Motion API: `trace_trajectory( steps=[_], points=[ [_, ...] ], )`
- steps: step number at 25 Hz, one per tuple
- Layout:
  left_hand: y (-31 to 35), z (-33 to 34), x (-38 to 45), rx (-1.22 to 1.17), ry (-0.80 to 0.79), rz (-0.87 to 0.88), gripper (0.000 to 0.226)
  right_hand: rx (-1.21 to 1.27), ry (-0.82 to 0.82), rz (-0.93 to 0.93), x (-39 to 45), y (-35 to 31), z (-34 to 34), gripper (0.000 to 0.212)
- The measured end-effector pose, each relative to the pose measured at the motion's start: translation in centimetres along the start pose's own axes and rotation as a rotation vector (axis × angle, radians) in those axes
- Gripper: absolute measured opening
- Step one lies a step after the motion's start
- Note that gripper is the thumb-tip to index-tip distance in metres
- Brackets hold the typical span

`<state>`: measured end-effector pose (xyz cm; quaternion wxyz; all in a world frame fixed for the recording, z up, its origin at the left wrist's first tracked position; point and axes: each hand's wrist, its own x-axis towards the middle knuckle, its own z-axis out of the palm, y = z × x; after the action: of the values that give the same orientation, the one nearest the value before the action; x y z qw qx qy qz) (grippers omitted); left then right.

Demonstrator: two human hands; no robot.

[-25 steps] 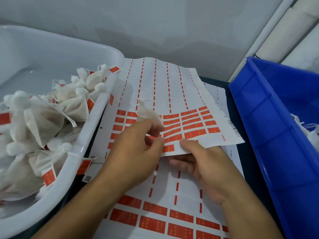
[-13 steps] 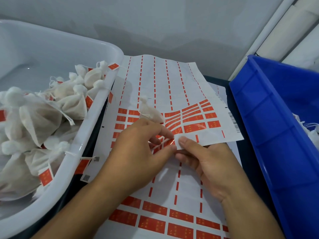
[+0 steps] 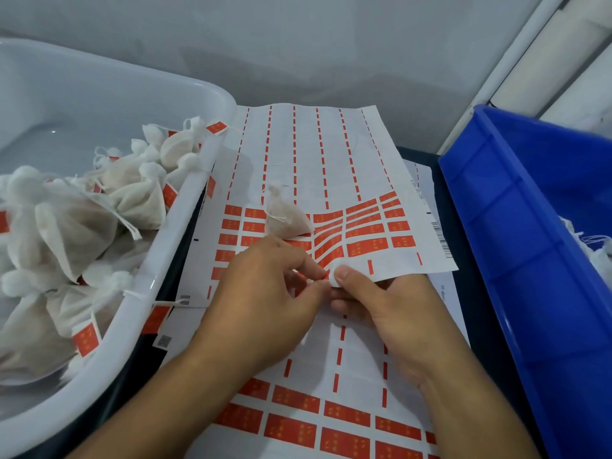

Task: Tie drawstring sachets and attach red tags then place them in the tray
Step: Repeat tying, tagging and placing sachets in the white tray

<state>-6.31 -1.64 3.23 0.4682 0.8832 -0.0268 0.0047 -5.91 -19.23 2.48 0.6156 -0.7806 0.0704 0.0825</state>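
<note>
Both hands are working the label sheet (image 3: 318,167): right hand (image 3: 390,309) is pinching its curled front edge, left hand (image 3: 265,299) is pinching what looks like a red tag (image 3: 326,272) there. A tied sachet (image 3: 284,218) is lying on the sheet just beyond the left hand. The white tray (image 3: 185,207) at left is holding tagged sachets.

A small packing workstation is showing here: a white tray (image 3: 172,226) at nine o'clock is holding many tagged sachets (image 3: 82,226), label sheets (image 3: 314,154) are lying at twelve and six o'clock, and a blue bin (image 3: 530,260) is sitting at three o'clock.
</note>
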Motion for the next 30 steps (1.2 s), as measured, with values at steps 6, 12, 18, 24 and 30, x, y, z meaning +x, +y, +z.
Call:
trace_trajectory(
  steps=[6, 12, 18, 24, 30],
  points=[
    [-0.3, -0.2, 0.2, -0.014, 0.000, -0.008, 0.020, -0.028, -0.001, -0.013, 0.0, 0.2, -0.1, 0.024],
    [-0.5, 0.2, 0.6, 0.074, 0.043, 0.003, 0.019, -0.018, 0.027, -0.020, 0.1, 0.1, 0.1, 0.021],
    [-1.2, 0.4, 0.7, 0.016, 0.072, -0.052, 0.013, 0.002, 0.242, -0.082, 0.6, -1.7, -2.4, 0.042],
    [-1.2, 0.4, 1.3, -0.091, 0.096, -0.145, 0.010, -0.323, 0.282, -0.005, 1.2, -1.1, -7.4, 0.071],
    [-0.6, 0.3, 0.9, 0.034, 0.110, 0.085, 0.009, -0.514, 0.322, -0.318, -0.3, -2.3, -4.6, 0.034]
  ],
)
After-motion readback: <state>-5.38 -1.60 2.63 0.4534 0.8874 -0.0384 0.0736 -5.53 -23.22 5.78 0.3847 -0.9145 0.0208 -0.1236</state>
